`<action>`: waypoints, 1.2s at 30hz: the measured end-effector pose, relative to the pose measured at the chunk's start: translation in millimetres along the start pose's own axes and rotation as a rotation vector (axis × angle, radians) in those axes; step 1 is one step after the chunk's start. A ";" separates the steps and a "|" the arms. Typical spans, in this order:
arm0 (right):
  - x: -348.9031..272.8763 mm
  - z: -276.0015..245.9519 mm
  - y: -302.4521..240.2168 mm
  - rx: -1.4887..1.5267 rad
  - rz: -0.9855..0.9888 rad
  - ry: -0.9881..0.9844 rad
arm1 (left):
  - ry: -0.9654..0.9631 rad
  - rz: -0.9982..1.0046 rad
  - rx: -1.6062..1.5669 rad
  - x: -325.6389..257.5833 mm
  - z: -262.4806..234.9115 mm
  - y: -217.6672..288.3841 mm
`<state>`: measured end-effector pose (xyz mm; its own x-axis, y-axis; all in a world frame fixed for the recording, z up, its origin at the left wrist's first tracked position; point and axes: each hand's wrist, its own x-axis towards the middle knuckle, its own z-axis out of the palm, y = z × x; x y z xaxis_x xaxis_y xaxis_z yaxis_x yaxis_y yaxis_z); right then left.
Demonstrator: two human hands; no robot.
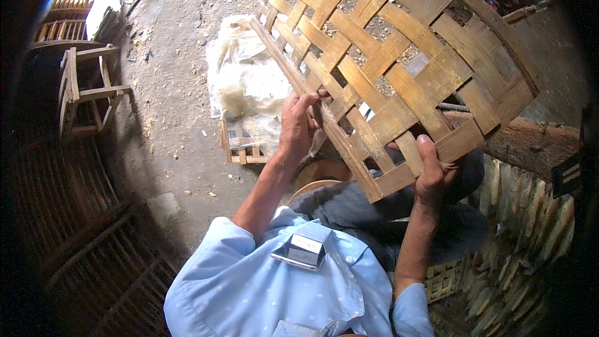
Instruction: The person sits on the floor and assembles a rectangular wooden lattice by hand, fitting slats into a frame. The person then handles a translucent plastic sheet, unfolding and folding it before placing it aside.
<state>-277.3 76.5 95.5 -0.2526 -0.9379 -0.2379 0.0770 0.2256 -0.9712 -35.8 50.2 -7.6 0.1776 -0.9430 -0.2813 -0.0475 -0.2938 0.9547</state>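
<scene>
A large woven wooden lattice panel (368, 56) with a solid frame is held up, tilted, in front of me and to the right. My left hand (298, 123) grips its left frame strip, thumb on the near face and fingers partly hidden behind the wood. At the lower right corner region my right hand (432, 171) clasps the bottom edge, with the thumb on the front and the other fingers mostly behind. Wide flat slats cross in the weave, leaving gaps that show the floor beyond.
Ahead lies crumpled white plastic sheeting (243, 81) over another latticed wooden piece (246, 155). A small wooden stool frame (93, 90) stands left, near dark slatted panels (62, 212). A log (530, 150) and rough stacked strips (521, 212) are at right. Shavings litter the floor (168, 56).
</scene>
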 end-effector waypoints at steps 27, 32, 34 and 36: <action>-0.1 -3.5 -4.1 -0.221 -0.142 -0.056 | 0.109 -0.229 -0.328 29.2 -30.8 17.7; -1.7 -8.3 5.9 -0.184 -0.107 0.005 | 0.266 -0.279 -0.487 38.7 -36.0 9.1; -2.3 -6.0 2.9 -0.128 -0.061 0.028 | 0.198 -0.249 -0.588 44.2 -58.7 -4.4; -2.0 -4.4 3.1 -0.129 -0.067 0.028 | 0.220 -0.247 -0.538 53.4 -70.7 -14.7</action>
<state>-280.8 80.3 92.9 -0.2800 -0.9447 -0.1706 -0.0649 0.1959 -0.9785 43.9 15.2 -29.8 0.3211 -0.7862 -0.5280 0.5113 -0.3254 0.7954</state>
